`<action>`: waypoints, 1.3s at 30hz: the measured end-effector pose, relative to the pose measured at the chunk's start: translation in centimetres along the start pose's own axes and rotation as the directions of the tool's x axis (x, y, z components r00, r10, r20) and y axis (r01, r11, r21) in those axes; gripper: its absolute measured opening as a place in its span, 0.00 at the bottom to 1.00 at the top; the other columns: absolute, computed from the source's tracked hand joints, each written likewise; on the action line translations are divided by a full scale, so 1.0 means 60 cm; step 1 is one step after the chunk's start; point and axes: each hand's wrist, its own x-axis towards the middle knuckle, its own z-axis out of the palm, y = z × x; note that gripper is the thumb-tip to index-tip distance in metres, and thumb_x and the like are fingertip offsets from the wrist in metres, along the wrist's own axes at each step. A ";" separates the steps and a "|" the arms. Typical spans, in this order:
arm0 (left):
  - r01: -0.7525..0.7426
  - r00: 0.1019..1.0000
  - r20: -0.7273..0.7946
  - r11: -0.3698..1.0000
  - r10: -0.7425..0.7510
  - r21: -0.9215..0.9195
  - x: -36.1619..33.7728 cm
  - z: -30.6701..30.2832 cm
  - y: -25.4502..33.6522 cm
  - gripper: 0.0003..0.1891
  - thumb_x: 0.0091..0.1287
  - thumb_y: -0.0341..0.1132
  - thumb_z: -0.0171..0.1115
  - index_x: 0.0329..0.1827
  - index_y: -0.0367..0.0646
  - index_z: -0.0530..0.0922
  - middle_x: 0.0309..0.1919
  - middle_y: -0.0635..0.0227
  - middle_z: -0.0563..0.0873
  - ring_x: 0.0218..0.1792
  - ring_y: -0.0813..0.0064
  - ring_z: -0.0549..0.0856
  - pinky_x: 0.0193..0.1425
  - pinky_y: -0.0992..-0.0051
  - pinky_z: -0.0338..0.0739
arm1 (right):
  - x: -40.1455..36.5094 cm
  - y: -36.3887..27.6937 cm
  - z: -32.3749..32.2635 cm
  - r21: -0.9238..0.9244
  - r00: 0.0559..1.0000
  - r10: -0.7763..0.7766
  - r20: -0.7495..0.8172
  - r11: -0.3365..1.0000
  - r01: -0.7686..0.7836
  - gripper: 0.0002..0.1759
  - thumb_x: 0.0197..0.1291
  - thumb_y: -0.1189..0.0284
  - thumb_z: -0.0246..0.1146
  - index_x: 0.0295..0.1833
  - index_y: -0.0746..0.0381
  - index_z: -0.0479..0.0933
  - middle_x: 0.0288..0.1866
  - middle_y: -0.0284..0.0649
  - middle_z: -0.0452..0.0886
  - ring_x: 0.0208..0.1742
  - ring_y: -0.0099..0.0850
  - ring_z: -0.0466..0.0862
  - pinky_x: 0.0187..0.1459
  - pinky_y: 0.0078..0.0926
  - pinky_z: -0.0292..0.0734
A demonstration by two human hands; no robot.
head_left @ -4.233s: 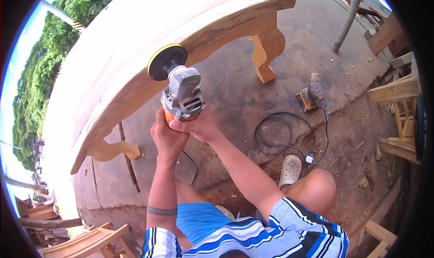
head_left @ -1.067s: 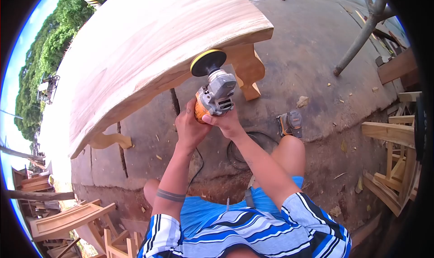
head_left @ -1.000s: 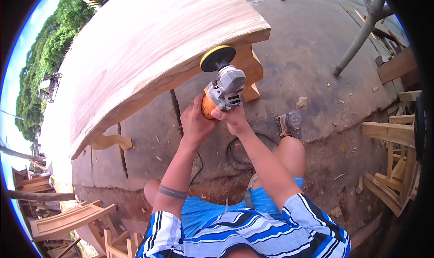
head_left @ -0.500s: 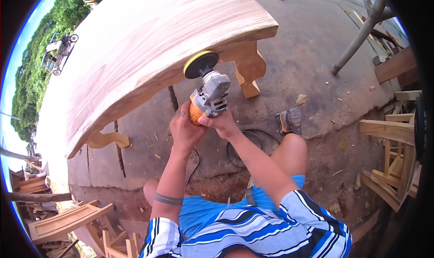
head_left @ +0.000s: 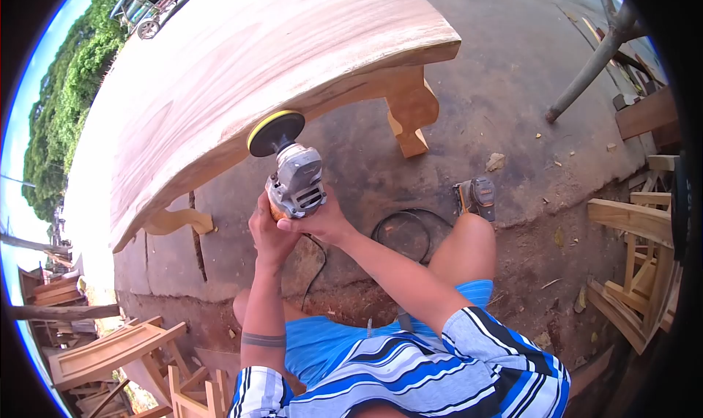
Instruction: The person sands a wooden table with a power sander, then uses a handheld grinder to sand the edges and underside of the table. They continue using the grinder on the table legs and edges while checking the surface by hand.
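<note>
Both of my hands grip an angle grinder (head_left: 296, 183) with an orange and grey body and a round black, yellow-rimmed sanding pad (head_left: 277, 134). My left hand (head_left: 268, 231) wraps the body from the left. On the right side, my right hand (head_left: 326, 222) is closed round it, thumb across the near end. The pad is tilted against the curved edge of a large wooden table (head_left: 242, 66); exact contact is hard to tell. Beneath the top show a shaped leg (head_left: 411, 117) at the right and another leg (head_left: 179, 220) at the left.
A second orange and grey power tool (head_left: 476, 197) lies on the ground by my right knee. A black cord (head_left: 403, 231) loops there. Wooden frames (head_left: 633, 231) stand at right, more wooden furniture (head_left: 117, 352) at lower left. A post (head_left: 593, 66) leans beyond; a vehicle (head_left: 154, 8) is farther off.
My hands have carried the grinder leftward and slightly nearer along the table's edge. Both grips hold. The vehicle in the background has shifted up and right in view.
</note>
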 end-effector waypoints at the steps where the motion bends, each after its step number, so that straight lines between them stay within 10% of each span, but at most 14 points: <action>1: -0.021 1.000 0.013 1.000 0.020 0.007 0.011 0.016 0.017 0.34 0.49 0.35 0.78 0.60 0.41 0.72 0.41 0.52 0.88 0.41 0.51 0.90 0.44 0.62 0.83 | -0.004 -0.012 -0.019 -0.014 0.998 -0.050 -0.036 0.999 0.049 0.40 0.43 0.68 0.84 0.63 0.63 0.74 0.58 0.36 0.81 0.58 0.26 0.80 0.63 0.28 0.75; 39: -0.037 0.996 -0.076 0.998 0.041 0.055 0.026 0.118 0.087 0.32 0.46 0.37 0.78 0.57 0.44 0.75 0.41 0.57 0.86 0.40 0.52 0.87 0.41 0.59 0.82 | -0.023 -0.074 -0.130 0.104 0.998 -0.043 -0.041 0.993 0.047 0.41 0.44 0.76 0.82 0.66 0.61 0.72 0.61 0.34 0.79 0.63 0.28 0.78 0.67 0.31 0.72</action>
